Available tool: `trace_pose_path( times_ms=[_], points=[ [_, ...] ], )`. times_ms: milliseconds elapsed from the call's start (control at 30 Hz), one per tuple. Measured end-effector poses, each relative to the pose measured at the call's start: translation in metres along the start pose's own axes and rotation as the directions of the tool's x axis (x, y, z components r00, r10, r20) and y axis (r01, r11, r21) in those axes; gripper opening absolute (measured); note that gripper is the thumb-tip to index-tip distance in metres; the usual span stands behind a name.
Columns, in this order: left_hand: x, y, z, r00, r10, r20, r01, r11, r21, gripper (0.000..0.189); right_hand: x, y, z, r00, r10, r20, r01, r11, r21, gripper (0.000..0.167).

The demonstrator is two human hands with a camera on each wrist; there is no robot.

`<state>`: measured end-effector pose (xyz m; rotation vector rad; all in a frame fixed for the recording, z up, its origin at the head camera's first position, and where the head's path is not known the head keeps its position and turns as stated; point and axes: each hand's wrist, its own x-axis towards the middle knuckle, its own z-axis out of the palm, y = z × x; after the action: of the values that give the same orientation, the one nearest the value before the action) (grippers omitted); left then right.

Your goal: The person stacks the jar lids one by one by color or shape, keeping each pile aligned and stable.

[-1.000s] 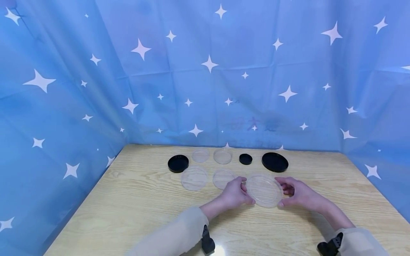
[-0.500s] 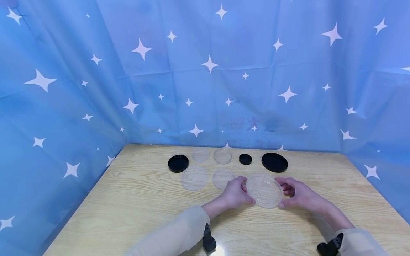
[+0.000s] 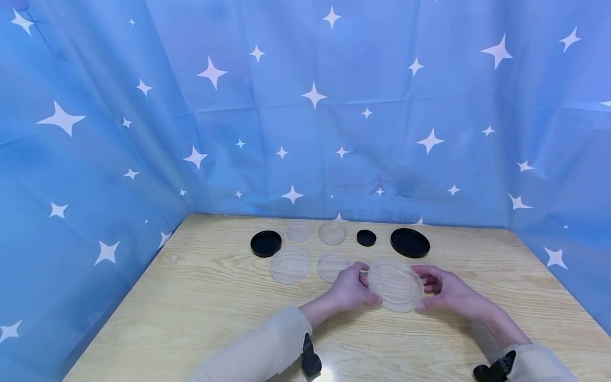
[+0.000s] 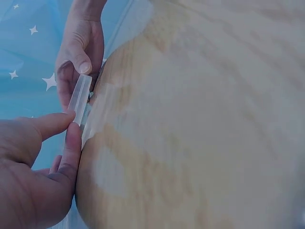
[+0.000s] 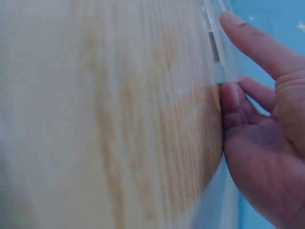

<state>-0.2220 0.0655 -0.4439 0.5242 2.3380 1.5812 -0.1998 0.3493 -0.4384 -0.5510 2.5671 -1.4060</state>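
Note:
A large clear round dish (image 3: 395, 286), apparently a petri dish, is between my two hands at the right of centre in the head view. Two circular outlines show in it, slightly offset from each other. My left hand (image 3: 350, 291) grips its left side. In the left wrist view, the thumb and index finger of the left hand (image 4: 40, 167) pinch the edge of the dish (image 4: 81, 98). My right hand (image 3: 451, 292) holds the right side between thumb and fingers. The right wrist view has the right hand (image 5: 271, 129) with its thumb on the clear rim (image 5: 228, 52).
Behind the hands stand a large black dish (image 3: 410, 243), a small black dish (image 3: 366, 237) and another black dish (image 3: 265, 243). Several clear discs or dishes, such as one (image 3: 289, 266), lie to the left on the wooden table (image 3: 191, 318). A blue star-patterned curtain (image 3: 305, 143) encloses the table.
Both hands stay nearly still around the clear dish. Its two circular outlines look a little more offset now. The other dishes have not moved.

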Motion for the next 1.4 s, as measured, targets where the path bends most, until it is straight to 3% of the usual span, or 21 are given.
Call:
trace_pose_path(
  times_ms=[400, 600, 933, 1400],
  points=[
    [-0.005, 0.000, -0.009, 0.998, 0.065, 0.015, -0.063, 0.993, -0.104, 0.079, -0.004, -0.012, 0.002, 0.998, -0.023, -0.051, 0.021, 0.999, -0.049, 0.085],
    [-0.014, 0.002, -0.018, 0.998, 0.067, -0.005, -0.067, 0.990, -0.122, 0.079, -0.003, -0.027, 0.008, 0.996, -0.029, -0.081, 0.024, 0.998, -0.062, 0.085],
    [-0.037, -0.001, -0.045, 0.997, 0.081, 0.001, -0.080, 0.994, -0.078, 0.081, 0.008, -0.057, 0.024, 0.999, 0.028, -0.033, -0.028, 1.000, -0.009, 0.085],
    [-0.080, -0.008, -0.083, 0.995, 0.089, -0.044, -0.091, 0.994, -0.062, 0.079, 0.023, -0.085, 0.061, 0.998, -0.056, -0.020, 0.056, 0.998, -0.005, 0.083]
  ],
)
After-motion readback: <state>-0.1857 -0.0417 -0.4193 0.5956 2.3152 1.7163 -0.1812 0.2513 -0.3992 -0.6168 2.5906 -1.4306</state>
